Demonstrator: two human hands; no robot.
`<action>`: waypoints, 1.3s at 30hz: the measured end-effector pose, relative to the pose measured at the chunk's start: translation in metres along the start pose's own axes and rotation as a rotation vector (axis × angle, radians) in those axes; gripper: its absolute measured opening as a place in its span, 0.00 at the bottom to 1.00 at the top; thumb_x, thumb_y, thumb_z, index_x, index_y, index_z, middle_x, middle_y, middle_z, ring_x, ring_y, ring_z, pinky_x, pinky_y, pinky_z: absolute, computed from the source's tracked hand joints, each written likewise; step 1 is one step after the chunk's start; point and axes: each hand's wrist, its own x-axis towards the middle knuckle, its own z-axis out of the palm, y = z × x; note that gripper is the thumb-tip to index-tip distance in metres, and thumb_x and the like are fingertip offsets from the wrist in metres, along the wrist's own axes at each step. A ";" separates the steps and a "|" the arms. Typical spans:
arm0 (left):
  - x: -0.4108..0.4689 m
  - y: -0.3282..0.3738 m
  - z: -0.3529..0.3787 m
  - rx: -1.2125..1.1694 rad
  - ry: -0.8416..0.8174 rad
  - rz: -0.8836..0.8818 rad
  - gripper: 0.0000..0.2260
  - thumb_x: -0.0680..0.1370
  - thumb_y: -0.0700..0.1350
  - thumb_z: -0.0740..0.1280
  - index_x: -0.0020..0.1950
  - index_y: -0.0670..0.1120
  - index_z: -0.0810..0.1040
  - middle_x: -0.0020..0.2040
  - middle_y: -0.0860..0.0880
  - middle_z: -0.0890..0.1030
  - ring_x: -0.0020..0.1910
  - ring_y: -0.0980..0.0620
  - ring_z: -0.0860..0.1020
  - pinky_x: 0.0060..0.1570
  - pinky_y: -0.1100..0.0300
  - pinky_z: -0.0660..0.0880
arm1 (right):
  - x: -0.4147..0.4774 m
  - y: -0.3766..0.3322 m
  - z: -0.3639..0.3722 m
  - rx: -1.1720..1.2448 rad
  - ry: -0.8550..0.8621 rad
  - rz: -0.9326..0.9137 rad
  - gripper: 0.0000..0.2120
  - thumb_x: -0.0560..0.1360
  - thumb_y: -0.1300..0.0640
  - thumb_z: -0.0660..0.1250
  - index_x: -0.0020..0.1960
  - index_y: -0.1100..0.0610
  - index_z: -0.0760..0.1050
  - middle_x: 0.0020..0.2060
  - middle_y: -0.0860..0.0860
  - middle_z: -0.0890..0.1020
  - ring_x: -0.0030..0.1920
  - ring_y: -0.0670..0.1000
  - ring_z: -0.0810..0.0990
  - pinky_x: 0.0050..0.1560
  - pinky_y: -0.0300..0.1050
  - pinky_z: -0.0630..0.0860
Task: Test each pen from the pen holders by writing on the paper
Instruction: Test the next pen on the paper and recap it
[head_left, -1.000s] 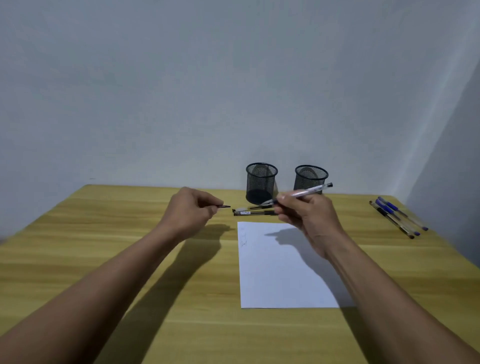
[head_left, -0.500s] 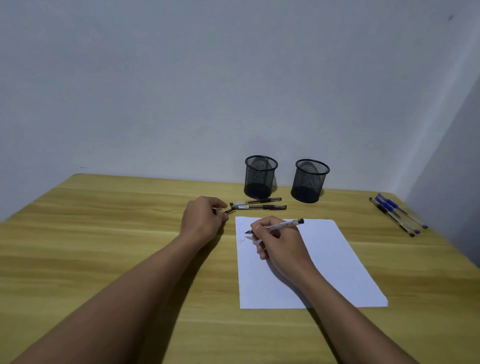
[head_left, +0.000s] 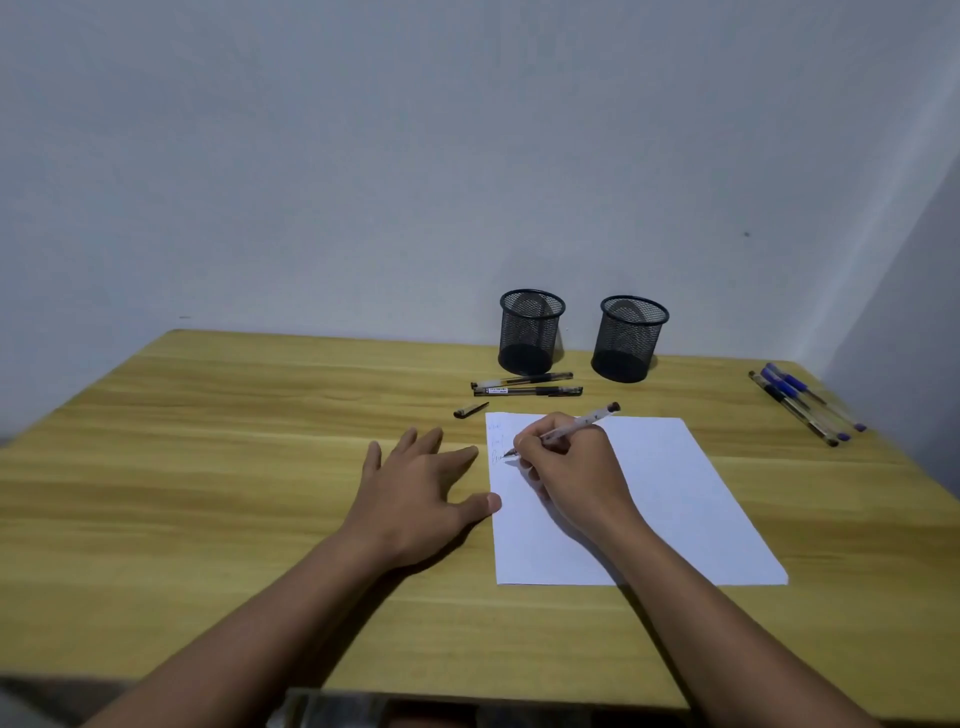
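A white sheet of paper (head_left: 660, 499) lies on the wooden table (head_left: 249, 447). My right hand (head_left: 576, 473) grips a clear pen (head_left: 582, 420) with its tip on the paper's upper left corner, beside faint scribbles. My left hand (head_left: 415, 483) lies flat on the table with fingers spread, its thumb touching the paper's left edge. A black pen cap (head_left: 470, 410) lies on the table just beyond my left hand. Two black mesh pen holders, one left (head_left: 531, 332) and one right (head_left: 628, 339), stand at the back with no pens showing in them.
Two black pens (head_left: 525, 385) lie side by side in front of the left holder. Several blue and black pens (head_left: 805, 402) lie near the table's right edge by the wall corner. A grey wall rises behind the table.
My right hand brought the pen down from the air to the paper and writes. My left hand let go of the black cap, which now lies on the table, and spread flat.
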 end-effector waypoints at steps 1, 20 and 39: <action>0.000 0.000 0.001 -0.004 0.006 -0.002 0.32 0.72 0.72 0.61 0.75 0.63 0.65 0.81 0.49 0.56 0.81 0.48 0.48 0.76 0.39 0.44 | 0.001 0.001 0.000 0.008 -0.007 0.007 0.05 0.75 0.54 0.70 0.42 0.52 0.81 0.32 0.51 0.84 0.36 0.52 0.84 0.38 0.54 0.80; -0.002 -0.004 0.008 0.059 0.029 0.022 0.33 0.73 0.74 0.56 0.76 0.65 0.61 0.81 0.52 0.54 0.81 0.49 0.47 0.77 0.41 0.43 | 0.001 0.003 0.002 -0.107 -0.025 -0.004 0.08 0.75 0.53 0.74 0.42 0.55 0.79 0.33 0.51 0.84 0.40 0.52 0.86 0.45 0.62 0.84; -0.002 -0.004 0.007 0.051 0.045 0.025 0.33 0.72 0.75 0.55 0.76 0.65 0.62 0.81 0.52 0.56 0.81 0.50 0.47 0.77 0.41 0.44 | -0.001 0.001 0.000 -0.101 -0.014 0.057 0.09 0.75 0.54 0.74 0.39 0.57 0.80 0.32 0.52 0.84 0.38 0.53 0.87 0.42 0.65 0.84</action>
